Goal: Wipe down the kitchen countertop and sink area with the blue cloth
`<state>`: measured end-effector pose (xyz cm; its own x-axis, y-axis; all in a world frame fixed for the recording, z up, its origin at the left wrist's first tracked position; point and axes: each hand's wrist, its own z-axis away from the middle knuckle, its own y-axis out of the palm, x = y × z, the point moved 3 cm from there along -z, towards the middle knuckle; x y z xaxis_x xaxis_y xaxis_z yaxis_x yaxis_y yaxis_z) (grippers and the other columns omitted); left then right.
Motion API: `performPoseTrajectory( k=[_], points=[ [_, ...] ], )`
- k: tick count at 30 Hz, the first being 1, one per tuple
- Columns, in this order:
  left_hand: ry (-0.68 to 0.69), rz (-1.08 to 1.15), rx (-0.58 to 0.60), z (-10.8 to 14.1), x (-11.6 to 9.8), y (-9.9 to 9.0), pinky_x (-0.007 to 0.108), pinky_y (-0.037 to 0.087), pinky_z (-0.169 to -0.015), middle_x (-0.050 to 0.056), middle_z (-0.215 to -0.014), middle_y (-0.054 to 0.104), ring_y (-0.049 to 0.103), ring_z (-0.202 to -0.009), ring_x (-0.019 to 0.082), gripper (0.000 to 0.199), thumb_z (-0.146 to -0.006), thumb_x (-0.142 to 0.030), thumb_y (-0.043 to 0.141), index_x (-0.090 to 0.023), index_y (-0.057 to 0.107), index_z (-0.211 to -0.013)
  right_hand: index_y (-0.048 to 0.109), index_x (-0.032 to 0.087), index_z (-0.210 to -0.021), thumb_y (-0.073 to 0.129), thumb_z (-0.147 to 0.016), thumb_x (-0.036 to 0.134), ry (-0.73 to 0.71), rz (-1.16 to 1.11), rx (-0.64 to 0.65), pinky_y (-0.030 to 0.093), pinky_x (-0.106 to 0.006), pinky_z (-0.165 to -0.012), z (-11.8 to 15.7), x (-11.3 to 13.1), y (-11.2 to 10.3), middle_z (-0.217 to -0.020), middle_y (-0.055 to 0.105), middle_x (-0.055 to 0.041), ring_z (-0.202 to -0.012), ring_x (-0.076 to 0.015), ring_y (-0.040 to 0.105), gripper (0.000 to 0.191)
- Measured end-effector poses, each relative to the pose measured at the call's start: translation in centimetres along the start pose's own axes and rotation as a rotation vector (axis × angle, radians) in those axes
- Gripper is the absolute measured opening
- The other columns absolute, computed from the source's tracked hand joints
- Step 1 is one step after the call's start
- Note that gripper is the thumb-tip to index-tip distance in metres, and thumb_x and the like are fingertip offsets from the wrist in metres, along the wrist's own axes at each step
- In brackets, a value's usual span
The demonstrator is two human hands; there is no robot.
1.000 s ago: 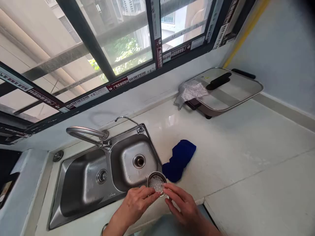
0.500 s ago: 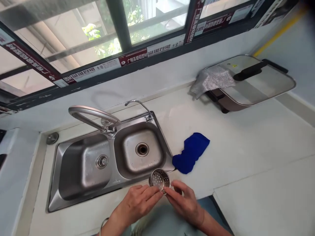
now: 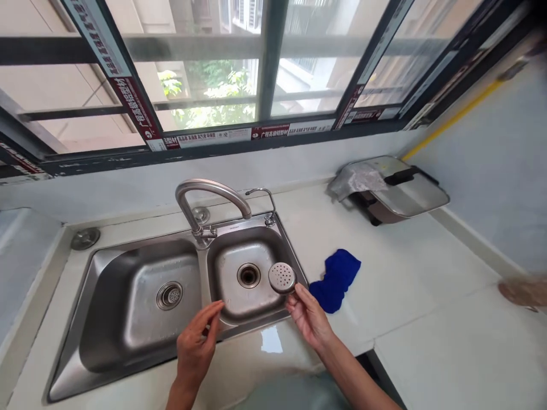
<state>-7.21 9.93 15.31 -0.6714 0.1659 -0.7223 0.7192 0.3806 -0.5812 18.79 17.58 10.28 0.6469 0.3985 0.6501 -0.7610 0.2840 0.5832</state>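
My right hand (image 3: 308, 316) pinches the edge of a metal sink strainer (image 3: 282, 276), a small round basket with a perforated bottom turned upward. It is above the right-hand corner of the right sink basin (image 3: 239, 304). My left hand (image 3: 199, 341) is over the sink's front edge, empty, its fingers bent with a gap between them and the thumb. The drain hole (image 3: 248, 275) in the right basin is uncovered. In the left basin (image 3: 137, 324), another strainer (image 3: 173, 294) sits in its drain.
A curved faucet (image 3: 213, 188) rises behind the divider, with a thin tap (image 3: 267, 196) beside it. A blue cloth (image 3: 339, 279) lies right of the sink. Farther right stands a lidded electric pan (image 3: 410, 193). A blurred brown object (image 3: 525, 290) is at the right edge.
My left hand has let go of the strainer and moved left. My right hand has raised it forward over the right basin and turned its perforated bottom up. The view has shifted upward.
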Motion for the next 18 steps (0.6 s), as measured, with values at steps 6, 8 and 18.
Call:
performPoseTrajectory(
  k=[6, 8, 18],
  points=[
    [-0.081, -0.106, -0.076, -0.4, 5.4, 0.0, 0.024, 0.061, -0.064, 0.005, -0.106, 0.078, 0.075, -0.083, 0.017, 0.026, -0.097, -0.034, 0.052, -0.024, 0.073, -0.109, 0.063, 0.018, -0.077, 0.087, -0.069, 0.036, 0.035, -0.064, 0.102, 0.042, -0.019, -0.055, 0.6, -1.0, 2.6, -0.069, 0.051, 0.0042, -0.064, -0.0069, 0.046, 0.031],
    [-0.103, -0.122, -0.065, -1.6, 7.0, 0.0, 0.027, 0.062, -0.07, 0.006, -0.109, 0.077, 0.074, -0.087, 0.018, 0.029, -0.097, -0.036, 0.05, -0.024, 0.073, -0.11, 0.064, 0.018, -0.078, 0.085, -0.072, 0.036, 0.026, -0.052, 0.136, 0.042, -0.019, -0.055, 0.7, -1.1, 3.4, -0.069, 0.051, 0.0042, -0.064, -0.0066, 0.046, 0.029],
    [-0.143, -0.163, -0.149, -8.7, 12.4, 2.6, 0.047, 0.057, -0.097, 0.01, -0.121, 0.072, 0.068, -0.11, 0.026, 0.031, -0.095, -0.031, 0.047, -0.023, 0.067, -0.118, 0.066, 0.019, -0.086, 0.089, -0.067, 0.031, 0.055, -0.054, 0.116, 0.045, -0.018, -0.054, -1.5, -0.5, 3.6, -0.078, 0.056, 0.0051, -0.066, -0.0055, 0.048, 0.032]
  ],
)
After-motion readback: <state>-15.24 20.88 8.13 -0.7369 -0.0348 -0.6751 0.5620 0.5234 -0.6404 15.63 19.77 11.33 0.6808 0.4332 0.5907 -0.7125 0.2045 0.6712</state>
